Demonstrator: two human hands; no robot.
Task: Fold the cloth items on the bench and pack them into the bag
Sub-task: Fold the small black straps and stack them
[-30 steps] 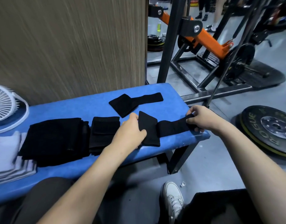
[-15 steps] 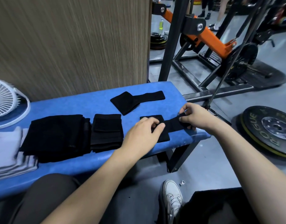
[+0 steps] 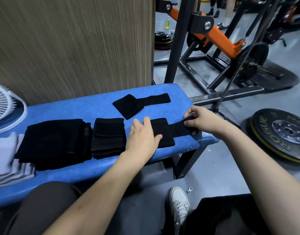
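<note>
Left hand (image 3: 142, 136) slid back, now flat on black wrap (image 3: 164, 133); right hand (image 3: 199, 120) pinches strap end; plate (image 3: 281, 134) reads ROGUE.

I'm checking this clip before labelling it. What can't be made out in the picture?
- Bag: none shows in the head view.
- Near black wrap: the left hand covers its left part; the right hand hides the strap end.
- White fan and grey folded cloth: cut off by the left edge.
- Black folded stack: layer count unreadable, black on black.

Black wraps (image 3: 164, 131) on a blue bench (image 3: 81, 109); orange machine (image 3: 218, 39).
</note>
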